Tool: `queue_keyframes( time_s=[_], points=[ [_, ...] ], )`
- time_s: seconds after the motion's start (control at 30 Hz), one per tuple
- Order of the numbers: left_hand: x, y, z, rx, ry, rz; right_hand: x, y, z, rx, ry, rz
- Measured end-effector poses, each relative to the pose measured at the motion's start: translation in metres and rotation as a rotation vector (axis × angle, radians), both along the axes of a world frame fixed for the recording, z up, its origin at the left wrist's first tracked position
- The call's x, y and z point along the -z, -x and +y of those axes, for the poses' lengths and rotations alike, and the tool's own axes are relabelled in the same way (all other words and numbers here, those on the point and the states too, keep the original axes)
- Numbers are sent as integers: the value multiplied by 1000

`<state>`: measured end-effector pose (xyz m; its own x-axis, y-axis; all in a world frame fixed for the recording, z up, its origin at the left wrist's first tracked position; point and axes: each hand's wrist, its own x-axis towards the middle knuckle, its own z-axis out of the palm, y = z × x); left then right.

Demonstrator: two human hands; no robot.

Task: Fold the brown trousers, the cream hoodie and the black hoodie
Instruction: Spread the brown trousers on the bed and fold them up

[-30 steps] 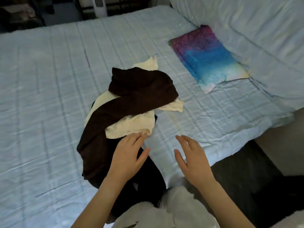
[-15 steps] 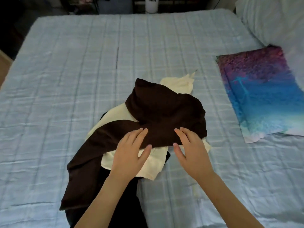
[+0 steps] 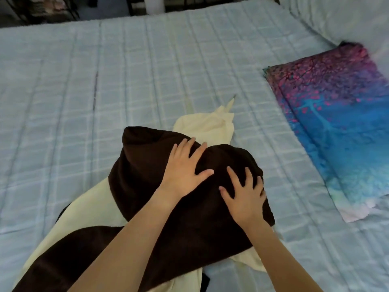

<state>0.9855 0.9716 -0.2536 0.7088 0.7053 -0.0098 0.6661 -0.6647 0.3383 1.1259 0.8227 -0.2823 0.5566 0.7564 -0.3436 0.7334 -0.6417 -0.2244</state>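
The trousers [image 3: 147, 186] top a pile on the bed [image 3: 63, 102], over a hoodie [image 3: 208, 127] that sticks out at 1 and 7 o'clock and a second hoodie [image 3: 205, 281] peeking out at 6. The left hand [image 3: 183, 171] and right hand [image 3: 244, 199] rest side by side on the trousers. A flat cloth [image 3: 341, 133] lies at 3 o'clock, well apart.

I make out black hoodie [image 3: 205, 283] only as slivers, rest buried under cream hoodie [image 3: 207, 127] and brown trousers [image 3: 147, 165]. Trousers' near end cut off by bottom edge; patterned pillow [image 3: 336, 123] cut off by right edge.
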Motion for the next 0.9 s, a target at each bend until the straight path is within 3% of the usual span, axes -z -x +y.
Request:
queue_keyframes(
  time_s=[0.1,0.2,0.3,0.4,0.73,0.9],
  points=[
    [29,-28,12,77,-82,239,19,-7,-5,-80,-27,31],
    [47,-26,11,94,-145,287,23,-15,-20,104,-113,-46],
    [42,-23,7,110,-224,147,30,-21,-42,300,-134,184],
    [25,-20,-4,141,-170,58,25,-30,-49,302,-219,424],
    [-99,50,-97,-269,405,-530,-99,-5,-87,171,-699,414],
    [-198,99,-146,-390,480,-754,-202,30,-109,92,-891,572]
  ],
)
